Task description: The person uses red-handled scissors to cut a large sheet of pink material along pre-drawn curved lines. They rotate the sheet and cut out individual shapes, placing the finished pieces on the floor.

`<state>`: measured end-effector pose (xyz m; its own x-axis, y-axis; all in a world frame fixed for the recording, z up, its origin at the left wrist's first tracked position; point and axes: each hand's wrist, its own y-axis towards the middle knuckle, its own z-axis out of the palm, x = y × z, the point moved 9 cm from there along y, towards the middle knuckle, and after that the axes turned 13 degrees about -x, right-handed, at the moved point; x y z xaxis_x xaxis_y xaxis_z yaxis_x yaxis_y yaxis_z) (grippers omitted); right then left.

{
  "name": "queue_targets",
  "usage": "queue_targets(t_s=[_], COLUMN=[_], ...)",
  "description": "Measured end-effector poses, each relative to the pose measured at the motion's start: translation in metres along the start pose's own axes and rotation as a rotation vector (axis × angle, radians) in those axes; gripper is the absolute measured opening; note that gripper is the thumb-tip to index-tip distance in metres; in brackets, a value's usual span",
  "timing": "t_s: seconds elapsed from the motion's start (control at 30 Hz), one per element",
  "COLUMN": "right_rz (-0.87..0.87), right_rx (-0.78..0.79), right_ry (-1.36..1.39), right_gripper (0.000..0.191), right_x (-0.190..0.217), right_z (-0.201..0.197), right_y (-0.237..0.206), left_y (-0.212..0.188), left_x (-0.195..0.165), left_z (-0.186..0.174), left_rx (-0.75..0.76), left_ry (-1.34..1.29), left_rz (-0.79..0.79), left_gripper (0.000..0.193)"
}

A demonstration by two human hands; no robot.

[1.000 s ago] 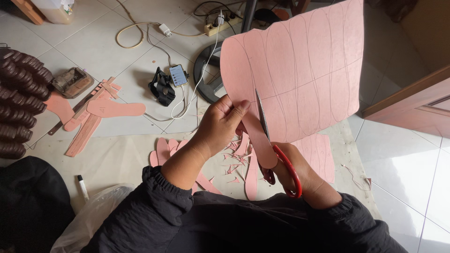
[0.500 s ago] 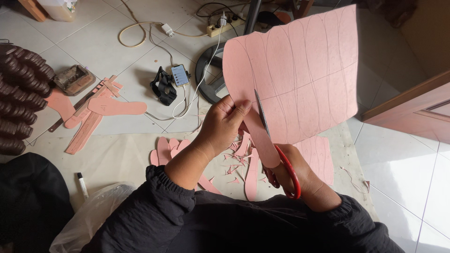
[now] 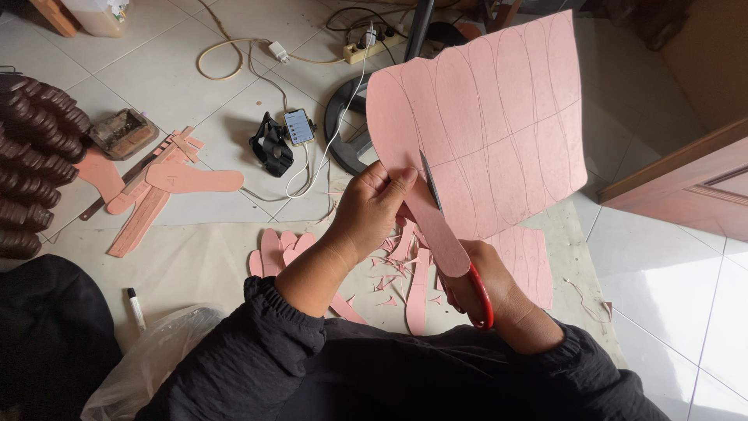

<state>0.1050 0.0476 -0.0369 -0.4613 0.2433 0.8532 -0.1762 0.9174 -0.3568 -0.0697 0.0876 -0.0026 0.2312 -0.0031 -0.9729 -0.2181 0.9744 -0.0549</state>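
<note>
A: Head cam, centre frame. Left hand (image 3: 372, 209) has a pinch grip on the lower left edge of the pink sheet (image 3: 499, 117), w/ thumb on top. Right hand (image 3: 487, 292) is closed through the red handles of the scissors (image 3: 456, 242); blades run up into the sheet along a drawn line.

B: Risks?

A: I'd say the blade tip sits v. close to the left thumb, so a slip could nick it. The sheet is held up in the air and looks floppy, so the cut could wander off the line.

B: Anything unclear?

A: Right fingers are mostly hidden behind a cut strip (image 3: 440, 234) lying over the blades, so can't tell how far the blades are spread. Cut pieces (image 3: 195, 181) lie on the floor (image 3: 670, 257) mid left; phone (image 3: 298, 126) upper centre.
</note>
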Motion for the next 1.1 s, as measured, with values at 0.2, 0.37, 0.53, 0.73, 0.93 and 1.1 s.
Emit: queue_targets(t_s=[0.2,0.37,0.53,0.73,0.93,1.1], right_rz=[0.007,-0.025,-0.052,-0.183,-0.159,-0.129], right_rx=[-0.032,-0.054,0.043,0.076,0.048,0.035], right_ry=[-0.053,-0.182,0.072,0.018,-0.126,-0.146], right_gripper=[0.020,0.011,0.018,0.020,0.018,0.019], right_x=[0.008,0.013,0.013,0.018,0.017,0.016], right_z=[-0.001,-0.003,0.002,-0.001,-0.008,-0.010], right_y=[-0.007,-0.009,-0.007,-0.007,-0.007,-0.004], left_y=[0.005,0.012,0.007,0.005,0.003,0.005], left_x=[0.003,-0.015,-0.008,0.002,0.003,0.000], left_z=[-0.010,-0.024,-0.012,0.000,0.001,0.003], left_rx=[-0.043,-0.084,-0.001,0.040,0.013,0.008], left_ry=[-0.065,-0.040,0.030,-0.031,0.054,0.016], left_rz=[0.023,0.164,0.085,-0.012,-0.015,0.017], left_gripper=[0.032,0.030,0.030,0.030,0.031,0.032])
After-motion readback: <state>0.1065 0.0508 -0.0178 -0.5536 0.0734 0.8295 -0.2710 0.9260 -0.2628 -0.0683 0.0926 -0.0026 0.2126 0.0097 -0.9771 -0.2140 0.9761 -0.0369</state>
